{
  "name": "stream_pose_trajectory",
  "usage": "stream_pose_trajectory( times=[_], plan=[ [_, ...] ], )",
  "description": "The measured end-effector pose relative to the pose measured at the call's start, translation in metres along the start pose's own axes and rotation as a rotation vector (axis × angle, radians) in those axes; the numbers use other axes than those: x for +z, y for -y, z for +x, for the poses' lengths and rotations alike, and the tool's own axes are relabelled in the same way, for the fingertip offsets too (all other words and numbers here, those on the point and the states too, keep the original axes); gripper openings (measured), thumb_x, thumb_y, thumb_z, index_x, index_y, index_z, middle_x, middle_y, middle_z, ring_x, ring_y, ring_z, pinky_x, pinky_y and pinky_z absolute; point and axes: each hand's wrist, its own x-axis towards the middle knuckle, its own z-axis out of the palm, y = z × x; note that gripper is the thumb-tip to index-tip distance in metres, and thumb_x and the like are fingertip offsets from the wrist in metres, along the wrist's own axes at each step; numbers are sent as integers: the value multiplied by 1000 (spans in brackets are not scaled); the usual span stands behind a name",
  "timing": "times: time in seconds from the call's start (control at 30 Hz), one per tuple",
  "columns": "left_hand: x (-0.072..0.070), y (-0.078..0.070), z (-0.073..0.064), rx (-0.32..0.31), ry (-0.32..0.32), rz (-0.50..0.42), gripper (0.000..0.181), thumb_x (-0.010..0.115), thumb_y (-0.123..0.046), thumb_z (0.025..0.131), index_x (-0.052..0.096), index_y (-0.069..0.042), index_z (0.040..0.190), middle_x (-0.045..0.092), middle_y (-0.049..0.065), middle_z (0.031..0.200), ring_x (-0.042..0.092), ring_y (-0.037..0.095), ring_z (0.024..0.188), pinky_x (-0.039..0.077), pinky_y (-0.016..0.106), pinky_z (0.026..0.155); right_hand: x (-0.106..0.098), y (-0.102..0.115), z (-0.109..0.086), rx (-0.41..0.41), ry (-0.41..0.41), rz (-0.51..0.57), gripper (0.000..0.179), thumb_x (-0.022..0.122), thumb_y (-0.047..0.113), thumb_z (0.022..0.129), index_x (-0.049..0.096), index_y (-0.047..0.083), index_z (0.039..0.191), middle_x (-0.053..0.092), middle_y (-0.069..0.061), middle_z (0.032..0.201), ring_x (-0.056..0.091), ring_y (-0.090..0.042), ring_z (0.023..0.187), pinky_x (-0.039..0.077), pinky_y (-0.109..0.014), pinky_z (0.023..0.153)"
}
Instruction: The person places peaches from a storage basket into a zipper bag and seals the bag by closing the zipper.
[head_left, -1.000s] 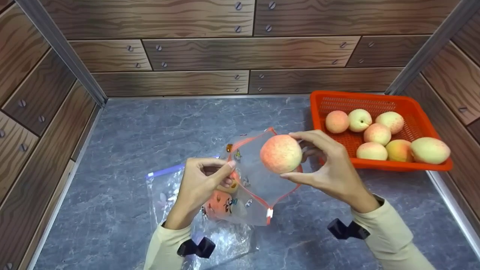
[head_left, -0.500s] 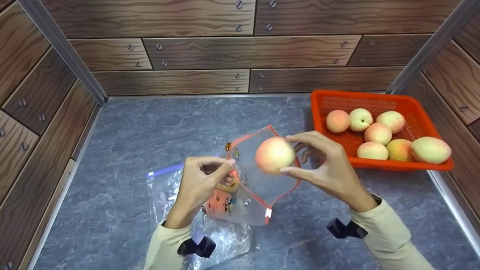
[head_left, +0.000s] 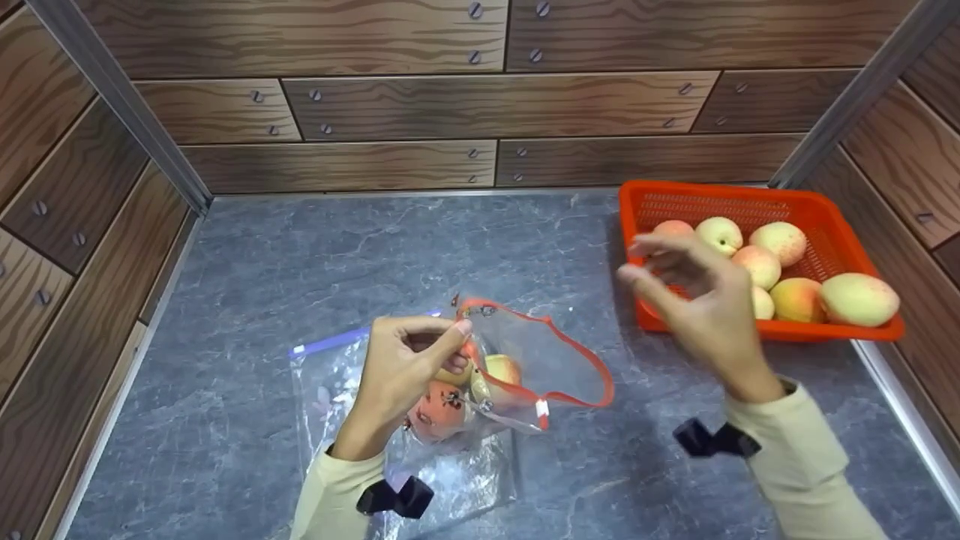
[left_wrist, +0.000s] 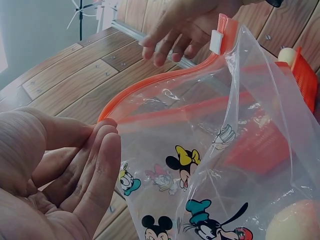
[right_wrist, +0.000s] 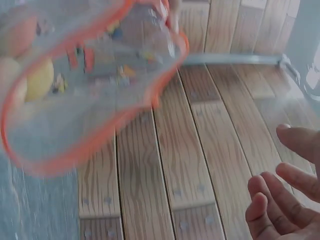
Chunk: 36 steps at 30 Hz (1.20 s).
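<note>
My left hand [head_left: 409, 367] pinches the orange rim of a clear zip bag [head_left: 570, 356] printed with cartoon figures. The bag's mouth gapes to the right, its white slider [head_left: 542, 409] at the near corner. Inside the bag lie several peaches, one of them a pale yellow and pink peach [head_left: 504, 375]. In the left wrist view, thumb and fingertips [left_wrist: 107, 131] meet on the orange rim. My right hand [head_left: 701, 307] holds nothing, fingers spread and slightly bent, in front of the basket's left side; it is blurred.
An orange-red plastic basket [head_left: 821, 217] with several peaches stands at the right. A flat clear bag with a purple zip [head_left: 330, 343] lies under the left hand. Wood-patterned walls [head_left: 390, 165] enclose the grey marbled table [head_left: 360, 255].
My right hand has let go of the peach, which now lies in the bag, and has moved right towards the basket. The bag's rim has dropped lower; my left hand has stayed put.
</note>
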Motion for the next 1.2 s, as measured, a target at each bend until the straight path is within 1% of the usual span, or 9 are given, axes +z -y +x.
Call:
stream_pose_trajectory(
  times=[0.07,0.27,0.4,0.57,0.7,0.8,0.9,1.1,1.2],
  plan=[
    [0,0,0,-1,0,2,10,74,-7,92,77,3,90,72,17,73,68,21,60,64,42,59,-10,-9,7,18,-61,-8,30,76,-18,78,69,-14,107,73,-9,99,67,-17,81,57,-18,71],
    [-3,2,-1,-27,2,-15,12,75,-8,92,77,3,92,72,18,75,69,25,62,63,46,60,-43,-48,26,127,-252,-228,26,76,-6,85,71,-9,110,73,2,95,68,-8,79,55,-13,67],
    [-4,2,-2,-40,-3,-13,13,75,-9,92,77,4,92,72,18,75,69,25,62,63,49,61,-63,-77,33,191,-285,-419,31,78,6,87,70,-4,116,72,-1,101,65,-6,86,51,-14,68],
    [-4,2,-2,-32,-8,1,12,75,-9,92,77,3,91,71,18,73,69,23,61,63,45,60,-93,-105,31,304,-148,-728,42,76,16,89,66,-3,126,69,-21,112,61,-27,95,49,-29,78],
    [-5,3,-2,-34,-7,3,12,75,-9,92,77,3,90,71,18,73,69,31,61,63,44,58,-117,-123,23,472,90,-863,60,77,26,88,56,-7,134,61,-33,122,55,-51,108,41,-64,90],
    [-6,3,-2,-43,-9,-4,12,75,-9,92,77,3,91,71,18,73,69,34,62,63,47,59,-129,-131,15,611,258,-927,75,78,36,87,47,-7,141,54,-38,131,48,-61,115,36,-77,92],
    [-6,3,-3,-46,-9,-6,12,75,-10,92,77,2,91,71,18,73,69,31,62,62,52,61,-135,-136,9,682,339,-985,73,79,38,85,50,-5,136,54,-42,125,49,-64,110,38,-77,87],
    [-5,3,-2,-31,-14,4,11,75,-8,91,78,2,90,71,18,72,69,31,62,63,45,59,-145,-145,1,759,370,-1088,42,75,36,82,61,-3,90,60,-42,95,58,-54,81,45,-59,61],
    [-6,3,-1,-25,-11,5,11,75,-8,91,77,2,90,71,17,72,69,30,61,63,44,59,-150,-149,0,836,409,-1090,44,69,34,85,59,-7,95,58,-43,99,56,-52,82,47,-62,63]
  ],
)
